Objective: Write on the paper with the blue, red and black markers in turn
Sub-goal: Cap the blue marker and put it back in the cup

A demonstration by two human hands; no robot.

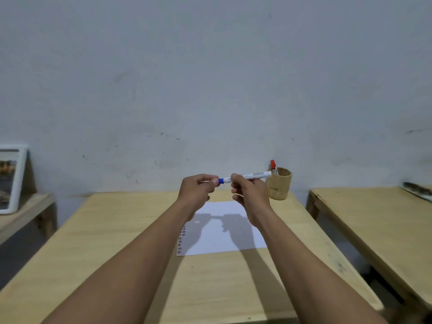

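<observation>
I hold the blue marker (253,176) level in the air above the far end of the white paper (217,239). My right hand (247,192) grips its white barrel. My left hand (198,189) pinches the blue cap end. The paper lies flat on the wooden table (112,242) and has small red and blue marks along its left edge. A red marker (273,166) stands in a tan cup (279,184) at the table's far right. No black marker is visible; the cup's inside is hidden.
A second wooden table (378,220) stands to the right across a gap. A white framed picture (11,178) leans on a low shelf at the left. A grey wall rises right behind the table.
</observation>
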